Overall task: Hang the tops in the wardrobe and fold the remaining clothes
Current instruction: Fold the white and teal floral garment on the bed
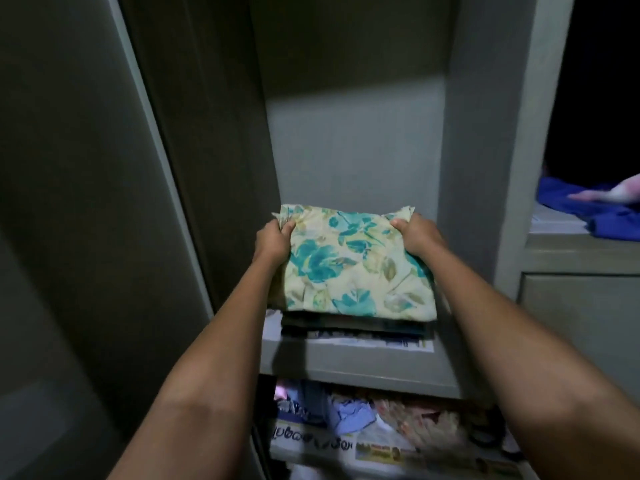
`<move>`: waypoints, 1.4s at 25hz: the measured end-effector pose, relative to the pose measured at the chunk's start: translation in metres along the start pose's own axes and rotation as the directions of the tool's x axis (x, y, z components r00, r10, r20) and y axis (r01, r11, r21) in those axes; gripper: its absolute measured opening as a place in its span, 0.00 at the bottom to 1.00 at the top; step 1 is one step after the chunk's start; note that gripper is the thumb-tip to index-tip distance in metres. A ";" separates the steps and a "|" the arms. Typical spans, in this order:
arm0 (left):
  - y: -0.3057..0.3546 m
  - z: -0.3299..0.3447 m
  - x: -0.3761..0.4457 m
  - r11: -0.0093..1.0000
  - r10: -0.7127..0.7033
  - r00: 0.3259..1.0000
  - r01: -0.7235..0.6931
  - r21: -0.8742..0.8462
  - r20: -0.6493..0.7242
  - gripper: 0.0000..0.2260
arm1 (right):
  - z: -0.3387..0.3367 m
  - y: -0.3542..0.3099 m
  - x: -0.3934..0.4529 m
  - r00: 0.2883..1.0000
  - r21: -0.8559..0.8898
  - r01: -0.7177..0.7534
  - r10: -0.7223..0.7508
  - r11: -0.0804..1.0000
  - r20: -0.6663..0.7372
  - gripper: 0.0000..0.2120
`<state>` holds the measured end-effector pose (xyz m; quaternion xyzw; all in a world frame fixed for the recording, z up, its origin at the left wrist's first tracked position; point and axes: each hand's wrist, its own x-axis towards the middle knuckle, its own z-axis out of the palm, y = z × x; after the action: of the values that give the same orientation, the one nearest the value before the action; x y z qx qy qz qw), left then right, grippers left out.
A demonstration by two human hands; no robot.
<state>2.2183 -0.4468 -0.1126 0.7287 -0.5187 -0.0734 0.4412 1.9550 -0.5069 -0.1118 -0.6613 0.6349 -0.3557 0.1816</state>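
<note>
The folded cloth [356, 268] is pale yellow with teal flowers and olive-green leaves. The clothes [353, 327] under it are dark. The shelf [363, 362] and wardrobe walls are grey-green. A newspaper [346, 445] below shows black print and colour pictures. The garment [602, 216] at right is deep blue, with something pink and white [613, 194] on it.

A home bedroom: a grey built-in wardrobe [346, 133] whose newspaper-lined shelves [353, 362] below the grip hold folded clothes [356, 327] and crumpled laundry [346, 410].
</note>
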 end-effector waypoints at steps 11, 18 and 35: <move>0.027 0.117 0.017 0.873 0.235 0.877 -0.380 0.306 0.420 0.21 | 0.112 -0.016 0.022 0.963 -0.425 0.105 0.016 0.899 0.270 0.25; -0.035 0.137 0.019 0.755 0.090 0.852 -0.396 0.522 0.516 0.34 | 0.131 0.024 0.005 0.971 -0.591 0.047 0.102 0.805 0.216 0.30; -0.004 0.026 -0.021 0.923 -0.007 0.950 0.125 -0.363 0.311 0.32 | -0.004 0.010 -0.079 0.950 0.234 -0.269 0.217 0.934 0.225 0.31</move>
<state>2.1972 -0.4441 -0.1378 0.6270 -0.5313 -0.2981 0.4854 1.9498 -0.4310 -0.1354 -0.5791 0.6386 -0.3443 0.3719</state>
